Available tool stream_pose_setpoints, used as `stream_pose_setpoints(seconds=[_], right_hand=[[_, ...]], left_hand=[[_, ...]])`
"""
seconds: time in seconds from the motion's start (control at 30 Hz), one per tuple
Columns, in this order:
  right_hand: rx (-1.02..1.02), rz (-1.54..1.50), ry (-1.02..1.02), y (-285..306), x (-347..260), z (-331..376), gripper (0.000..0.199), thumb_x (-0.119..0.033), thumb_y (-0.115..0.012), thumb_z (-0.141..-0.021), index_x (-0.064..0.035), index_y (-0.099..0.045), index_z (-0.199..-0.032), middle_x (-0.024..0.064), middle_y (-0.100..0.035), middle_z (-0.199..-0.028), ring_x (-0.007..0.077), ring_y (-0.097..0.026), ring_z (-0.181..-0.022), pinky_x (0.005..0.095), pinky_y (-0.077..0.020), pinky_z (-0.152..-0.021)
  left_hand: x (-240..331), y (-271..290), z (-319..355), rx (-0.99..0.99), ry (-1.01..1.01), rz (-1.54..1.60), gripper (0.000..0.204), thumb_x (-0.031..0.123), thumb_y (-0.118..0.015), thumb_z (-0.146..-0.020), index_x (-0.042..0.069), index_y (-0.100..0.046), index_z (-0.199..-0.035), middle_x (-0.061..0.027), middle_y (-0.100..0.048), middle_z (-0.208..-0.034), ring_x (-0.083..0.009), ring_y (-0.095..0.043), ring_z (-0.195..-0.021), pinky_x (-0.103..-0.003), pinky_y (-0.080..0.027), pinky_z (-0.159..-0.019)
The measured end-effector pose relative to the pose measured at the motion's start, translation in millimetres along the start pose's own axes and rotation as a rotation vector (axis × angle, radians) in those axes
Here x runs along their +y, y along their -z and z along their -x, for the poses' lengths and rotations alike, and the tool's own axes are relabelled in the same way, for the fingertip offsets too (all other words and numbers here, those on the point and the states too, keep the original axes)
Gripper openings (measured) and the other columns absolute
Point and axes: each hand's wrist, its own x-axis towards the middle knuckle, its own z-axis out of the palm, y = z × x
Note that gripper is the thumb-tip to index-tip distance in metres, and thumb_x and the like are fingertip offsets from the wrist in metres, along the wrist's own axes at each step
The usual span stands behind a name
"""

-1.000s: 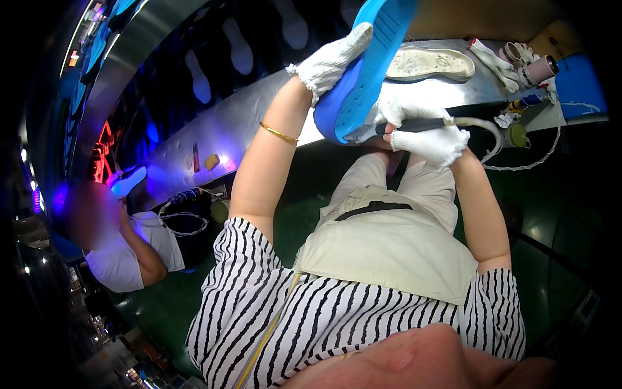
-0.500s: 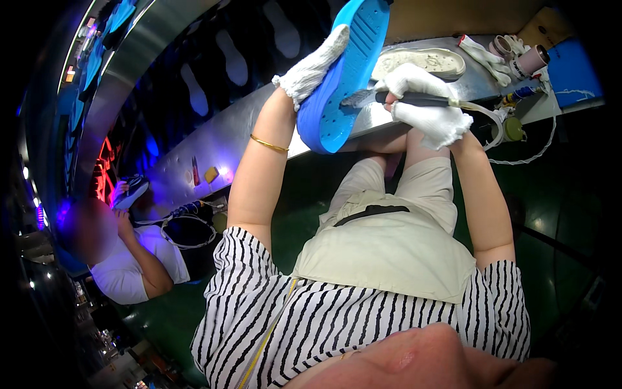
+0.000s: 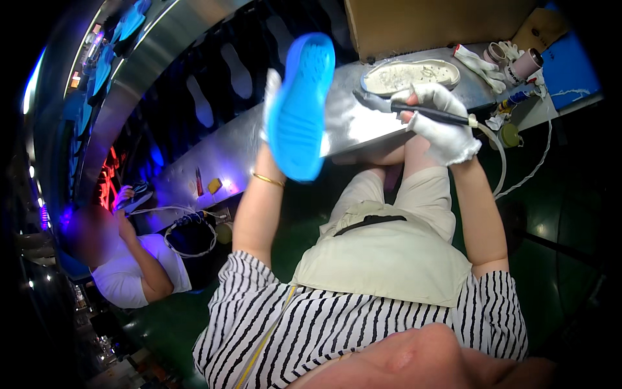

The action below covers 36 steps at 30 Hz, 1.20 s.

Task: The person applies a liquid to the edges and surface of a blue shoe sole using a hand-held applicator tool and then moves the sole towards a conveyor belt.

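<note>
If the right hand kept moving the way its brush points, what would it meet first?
Probably the metal bench top: the right hand aims its brush up-left, tip just short of the shallow glue dish. Depth is unclear.

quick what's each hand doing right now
Left hand: gloved, closed on the blue shoe sole, held upright.
Right hand: gloved, closed on a dark-handled brush.

gloved left hand (image 3: 271,97) holds a blue shoe sole (image 3: 299,107) upright; gloved right hand (image 3: 440,123) grips a dark brush (image 3: 414,110) over the table (image 3: 350,126).
</note>
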Motion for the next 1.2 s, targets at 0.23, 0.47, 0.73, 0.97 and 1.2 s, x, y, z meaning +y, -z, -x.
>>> stream_pose_setpoints(seconds=[0.23, 0.47, 0.73, 0.97, 1.2], right_hand=[[0.124, -0.067, 0.038, -14, 7, 5, 0.018, 0.003, -0.064, -0.076, -0.0018, -0.056, -0.091, 0.0031, -0.061, -0.084, 0.0088, -0.059, -0.076, 0.0235, -0.0481, -0.069], [0.006, 0.038, 0.221, -36, -6, 3, 0.017, 0.006, -0.057, -0.077, -0.0027, -0.052, -0.090, 0.0034, -0.057, -0.086, 0.0077, -0.055, -0.074, 0.0224, -0.0471, -0.066], [-0.057, 0.208, 0.315, -36, -15, 8, 0.021, 0.005, -0.060, -0.072, -0.0021, -0.054, -0.091, 0.0071, -0.053, -0.087, 0.0129, -0.058, -0.075, 0.0269, -0.0477, -0.070], [-0.061, 0.207, 0.231, -41, -10, 17, 0.022, 0.006, -0.058, -0.071, -0.0013, -0.057, -0.092, 0.0072, -0.060, -0.079, 0.0120, -0.061, -0.068, 0.0246, -0.0506, -0.066], [-0.139, 0.173, 0.123, -42, -18, 25, 0.022, 0.003, -0.060, -0.070, -0.0019, -0.060, -0.091, 0.0066, -0.061, -0.080, 0.0130, -0.061, -0.068, 0.0263, -0.0499, -0.066]], left_hand=[[-75, 14, -8, 0.035, -0.045, 0.149, 0.053, 0.041, -0.051, -0.090, 0.004, -0.043, -0.127, -0.0179, -0.053, -0.119, -0.0333, -0.056, -0.104, -0.053, -0.047, -0.091], [-102, 10, -17, 0.088, -0.132, -0.157, 0.071, 0.058, -0.048, -0.085, 0.009, -0.034, -0.134, -0.0137, -0.050, -0.123, -0.0260, -0.054, -0.107, -0.038, -0.049, -0.091], [-91, 14, -25, 0.054, -0.202, -0.173, 0.078, 0.064, -0.048, -0.081, 0.005, -0.037, -0.131, -0.0147, -0.051, -0.119, -0.0278, -0.054, -0.106, -0.041, -0.049, -0.090], [-85, 3, -30, 0.075, -0.258, -0.157, 0.085, 0.071, -0.044, -0.078, 0.006, -0.035, -0.133, -0.0170, -0.052, -0.117, -0.0298, -0.056, -0.101, -0.042, -0.050, -0.087], [-72, -8, -24, 0.195, -0.284, -0.265, 0.087, 0.075, -0.041, -0.076, 0.008, -0.038, -0.132, -0.0166, -0.054, -0.116, -0.0303, -0.057, -0.101, -0.042, -0.050, -0.086]])
